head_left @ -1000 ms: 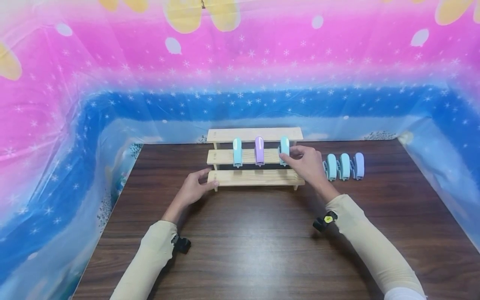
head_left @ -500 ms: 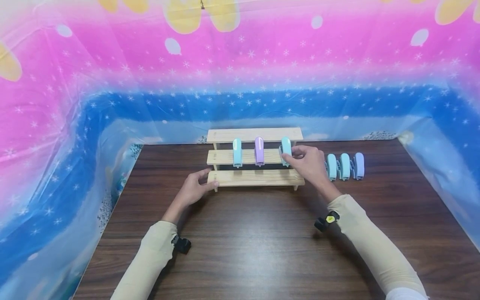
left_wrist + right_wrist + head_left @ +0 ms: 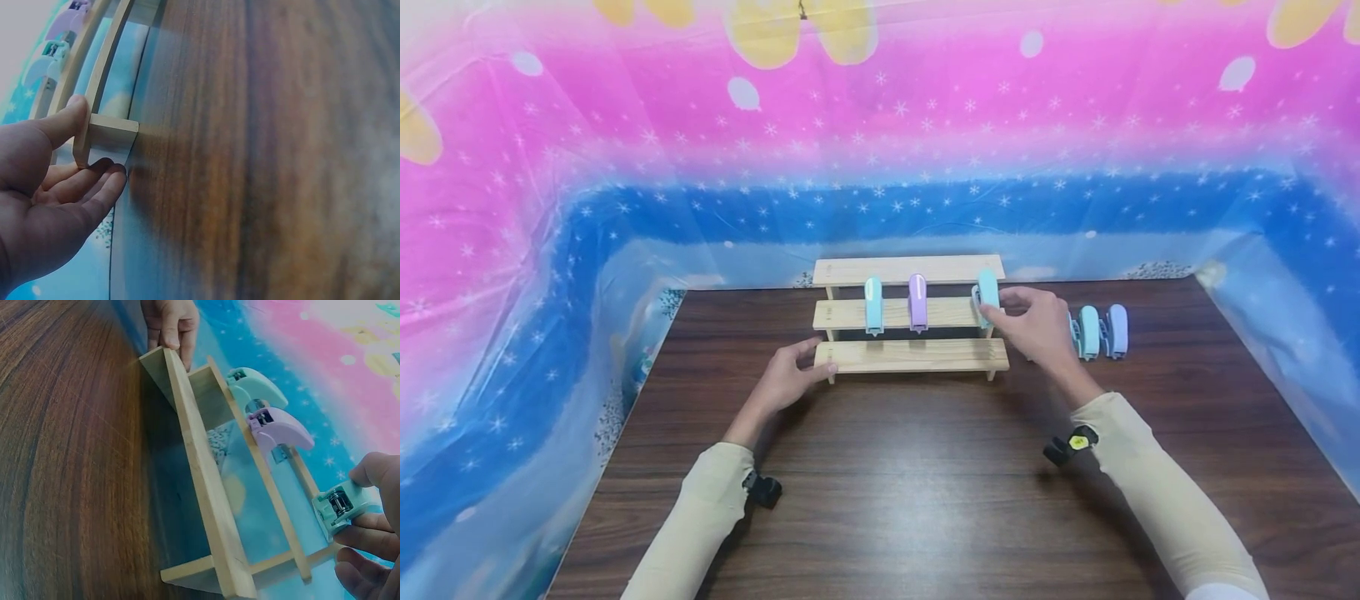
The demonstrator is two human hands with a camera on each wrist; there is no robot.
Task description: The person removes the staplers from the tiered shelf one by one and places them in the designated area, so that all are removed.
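Observation:
A three-tier wooden rack (image 3: 917, 357) stands at the back of the table. My left hand (image 3: 786, 377) grips the left end of its lowest shelf, thumb on top and fingers around the edge. Between thumb and fingers, my right hand (image 3: 1037, 329) pinches a teal mini stapler (image 3: 340, 503) by its sides. That stapler is at the right end of the middle shelf, apart from the board in the right wrist view. On the same shelf stand another teal stapler (image 3: 873, 306) at the left and a purple stapler (image 3: 917, 302) near the middle.
On the table right of the rack stand a teal stapler (image 3: 1088, 333) and a lilac stapler (image 3: 1117, 332), side by side. My right hand hides the spot just left of them. A patterned cloth (image 3: 925, 200) hangs behind the dark wooden table (image 3: 910, 483).
My right hand has moved right with the teal stapler, from the right part of the middle shelf to its end, and slightly up. The left hand has stayed on the rack.

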